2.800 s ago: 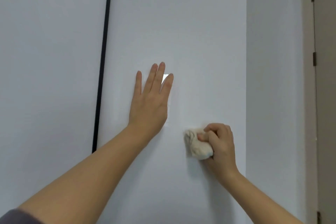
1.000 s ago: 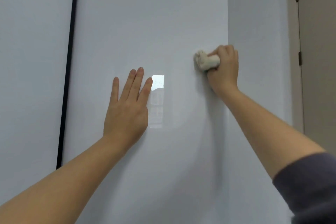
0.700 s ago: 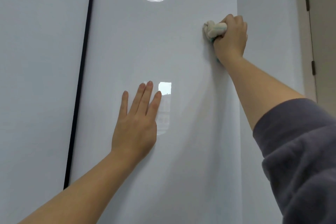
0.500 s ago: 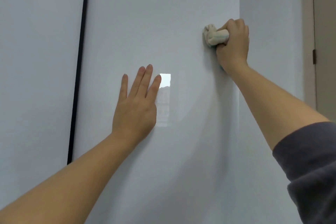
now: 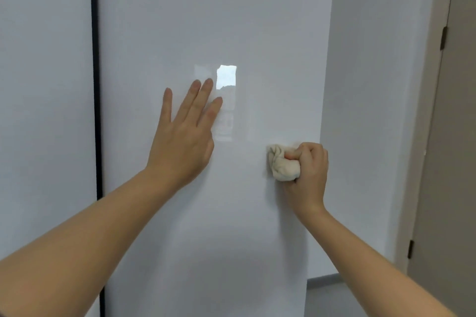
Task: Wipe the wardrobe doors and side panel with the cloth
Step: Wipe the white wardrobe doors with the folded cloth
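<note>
Presently, one head view is on record. Two glossy white wardrobe doors fill most of it, divided by a narrow dark vertical seam (image 5: 95,85). The left door (image 5: 43,85) takes the left edge of the scene. The right door (image 5: 206,20) takes the centre, and both hands are on it.

The left hand (image 5: 183,141) lies flat on the right door, palm to the panel. Its fingers are straight, pointing up and slightly right, and it holds nothing. Its bare forearm enters from the lower left corner. A bright rectangular reflection (image 5: 226,77) sits on the gloss just right of the fingertips.

The right hand (image 5: 307,170) is clenched round the cloth (image 5: 282,163), with fingers and thumb curled over it. The cloth is off-white and bunched into a wad. It protrudes from the left side of the fist and is pressed against the right door, close to that door's right edge and about level with the left palm. The hands are apart, with bare door between them.

Right of the door's edge stands a plain white surface (image 5: 373,110). Whether this is a wall or the wardrobe's side panel cannot be told. Farther right are a pale door frame (image 5: 425,136) and a beige room door (image 5: 461,162). An upper hinge (image 5: 443,38) and a lower hinge (image 5: 410,249), both dark, show along that door's edge. A strip of grey floor (image 5: 324,291) shows low down, right of the wardrobe.
</note>
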{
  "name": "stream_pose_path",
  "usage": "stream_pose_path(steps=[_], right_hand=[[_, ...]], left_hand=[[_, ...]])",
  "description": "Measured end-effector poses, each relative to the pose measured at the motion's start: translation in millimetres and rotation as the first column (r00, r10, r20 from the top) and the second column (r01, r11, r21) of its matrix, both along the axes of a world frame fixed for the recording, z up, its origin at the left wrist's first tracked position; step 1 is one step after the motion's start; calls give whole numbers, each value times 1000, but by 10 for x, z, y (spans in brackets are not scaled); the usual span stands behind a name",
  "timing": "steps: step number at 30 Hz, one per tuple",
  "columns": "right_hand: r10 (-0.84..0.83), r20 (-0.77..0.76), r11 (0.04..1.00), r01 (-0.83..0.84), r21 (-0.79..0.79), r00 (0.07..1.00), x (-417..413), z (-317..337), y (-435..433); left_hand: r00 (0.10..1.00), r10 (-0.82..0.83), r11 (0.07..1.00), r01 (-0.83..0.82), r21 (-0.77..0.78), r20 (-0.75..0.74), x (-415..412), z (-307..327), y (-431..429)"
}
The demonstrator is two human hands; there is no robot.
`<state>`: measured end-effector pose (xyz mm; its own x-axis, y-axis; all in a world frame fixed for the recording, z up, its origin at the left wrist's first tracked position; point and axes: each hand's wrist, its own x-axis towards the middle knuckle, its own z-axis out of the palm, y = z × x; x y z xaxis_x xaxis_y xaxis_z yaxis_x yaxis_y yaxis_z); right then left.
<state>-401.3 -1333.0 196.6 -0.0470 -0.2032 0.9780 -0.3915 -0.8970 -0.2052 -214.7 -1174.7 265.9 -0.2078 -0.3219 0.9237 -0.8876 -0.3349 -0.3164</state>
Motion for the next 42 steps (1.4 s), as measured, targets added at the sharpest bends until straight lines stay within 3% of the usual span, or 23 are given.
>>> stream_pose_path(steps=[6, 14, 26, 32, 40, 42], right_hand=[[-20, 29, 996, 17, 90, 999, 48, -26, 63], [5, 84, 990, -17, 138, 996, 102, -2, 186], [-63, 77, 993, 56, 101, 995, 88, -44, 188], [-80, 79, 987, 68, 148, 994, 172, -411, 277], [36, -182, 968, 11, 250, 983, 37, -1218, 500], [169, -118, 923, -115, 368, 979, -36, -1180, 595]], left_hand=[[995, 99, 992, -99, 75, -9, 214, -168, 143], [994, 104, 986, -105, 133, 10, 338, -215, 252], [996, 73, 994, -77, 81, 57, 415, -259, 193], [995, 79, 993, -84, 82, 62, 421, -248, 206], [996, 89, 982, -84, 166, -26, 275, -405, 283], [998, 53, 971, -55, 231, 15, 164, -685, 340]])
